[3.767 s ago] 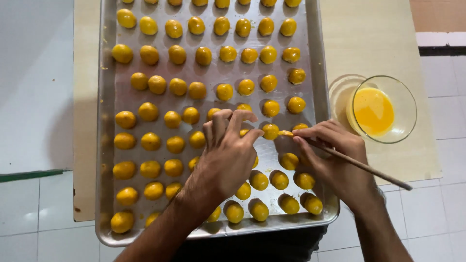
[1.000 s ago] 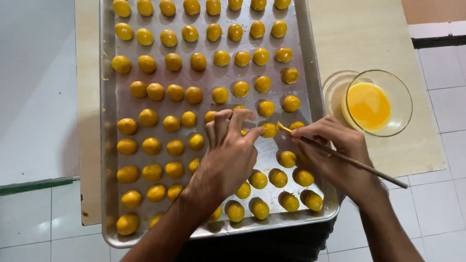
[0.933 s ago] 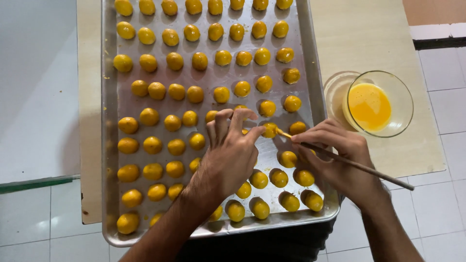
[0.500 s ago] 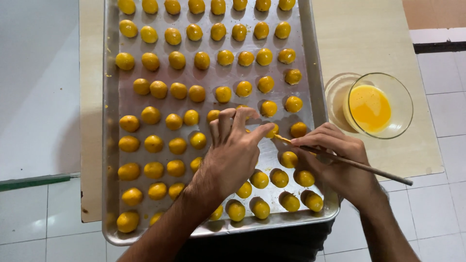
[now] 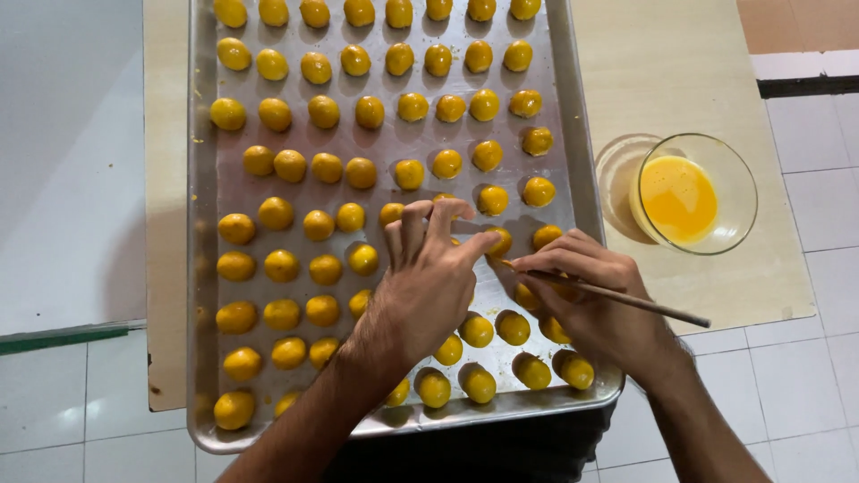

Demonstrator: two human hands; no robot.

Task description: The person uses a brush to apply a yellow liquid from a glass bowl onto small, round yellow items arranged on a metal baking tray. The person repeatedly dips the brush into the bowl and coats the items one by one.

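- The left hand (image 5: 429, 286) is lying palm-down over the lower middle of the wide silver metal baking tray (image 5: 204, 268), fingers spread and loosely curled, its thumb tip pressing against one small round glossy yellow pastry ball (image 5: 497, 241); it is steadying rather than gripping.
- The right hand (image 5: 595, 304) is sitting just right of the left hand, pinching a thin brown wooden stick (image 5: 617, 296).
- The stick's long axis is running from lower right, past the tray's right rim, up-left to its tip beside that same ball.
- The ball is lying between both hands, touching the left thumb.
- A clear glass bowl of yellow egg wash (image 5: 682, 197) is standing on the pale wooden board (image 5: 662, 63), right of the tray.
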